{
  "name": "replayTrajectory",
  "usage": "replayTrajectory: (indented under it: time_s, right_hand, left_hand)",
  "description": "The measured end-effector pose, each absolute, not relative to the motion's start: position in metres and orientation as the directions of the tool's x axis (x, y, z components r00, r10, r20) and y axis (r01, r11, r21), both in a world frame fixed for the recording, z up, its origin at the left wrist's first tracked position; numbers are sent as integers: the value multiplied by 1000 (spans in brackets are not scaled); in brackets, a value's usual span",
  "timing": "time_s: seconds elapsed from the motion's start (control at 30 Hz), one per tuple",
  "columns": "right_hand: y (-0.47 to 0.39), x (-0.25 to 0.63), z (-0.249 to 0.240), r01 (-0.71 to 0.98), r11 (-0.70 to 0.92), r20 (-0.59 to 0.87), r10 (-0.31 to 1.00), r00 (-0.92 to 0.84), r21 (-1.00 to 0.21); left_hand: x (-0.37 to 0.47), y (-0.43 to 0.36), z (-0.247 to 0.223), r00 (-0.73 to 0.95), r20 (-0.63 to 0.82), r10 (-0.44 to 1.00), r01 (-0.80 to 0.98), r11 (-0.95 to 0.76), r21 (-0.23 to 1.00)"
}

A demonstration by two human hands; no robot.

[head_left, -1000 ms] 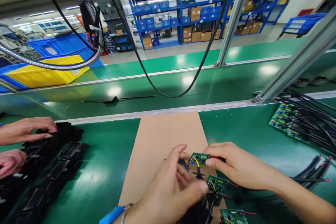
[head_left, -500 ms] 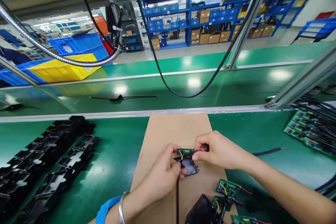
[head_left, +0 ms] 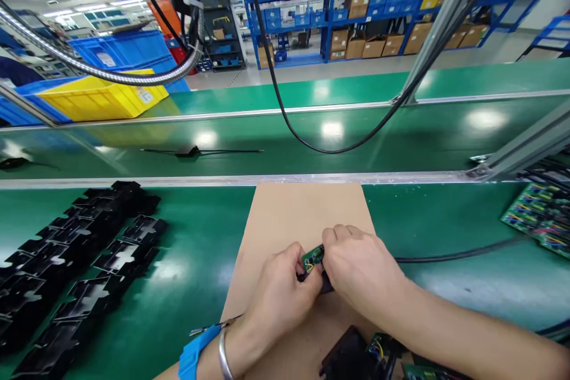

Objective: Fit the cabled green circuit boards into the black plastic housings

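Note:
Above the brown cardboard sheet (head_left: 307,202), my left hand (head_left: 282,288) pinches a small black plastic housing (head_left: 328,285), mostly covered by my fingers. A green circuit board (head_left: 313,256) with yellow wires sits tilted at the housing, between both hands. My right hand (head_left: 360,264) is closed over the board's right end; its fingertips are hidden behind the hand. From behind that hand a black cable (head_left: 449,257) runs off to the right. Close to my right forearm lie another black housing (head_left: 345,353) and wired boards (head_left: 378,349).
Rows of black plastic housings (head_left: 75,261) lie on the green bench at left. A pile of wired circuit boards (head_left: 541,217) is at the far right. A black cable loop (head_left: 327,150) and a braided metal hose (head_left: 111,76) hang ahead. A metal post (head_left: 529,142) stands at right.
My right hand has turned over and closed across the board's right end, hiding the red wire and most of the housing. The board is more tilted. The view has shifted slightly.

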State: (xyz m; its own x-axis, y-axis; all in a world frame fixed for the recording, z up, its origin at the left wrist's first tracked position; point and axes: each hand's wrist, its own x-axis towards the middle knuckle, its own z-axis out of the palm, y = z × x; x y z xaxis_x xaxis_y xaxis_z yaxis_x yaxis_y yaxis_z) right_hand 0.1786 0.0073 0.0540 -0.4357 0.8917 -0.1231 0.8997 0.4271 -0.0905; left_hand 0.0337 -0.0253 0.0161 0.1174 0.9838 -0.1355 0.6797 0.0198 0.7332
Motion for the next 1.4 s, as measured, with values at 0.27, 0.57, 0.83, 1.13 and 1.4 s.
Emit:
replayTrajectory:
  time_s: [0.27, 0.57, 0.83, 1.13, 1.4]
  right_hand:
    - [1, 202, 45, 701, 660, -33, 721, -692, -271]
    - [20, 220, 14, 628, 702, -91, 639, -764, -336]
    - [23, 219, 12, 594, 752, -59, 605, -794, -285]
    - [9, 214, 1, 577, 777, -47, 585, -809, -251]
    - [13, 205, 10, 610, 779, -120, 599, -792, -141]
  left_hand:
    - [10, -28, 7, 329, -414, 849, 259, 340, 904]
    - [-10, -29, -4, 368, -230, 901, 621, -54, 782]
    - [-3, -17, 2, 425, -205, 882, 669, -153, 727]
    - [-5, -17, -2, 429, -215, 877, 677, -155, 719]
    - [-3, -17, 0, 414, -238, 879, 719, -156, 677]
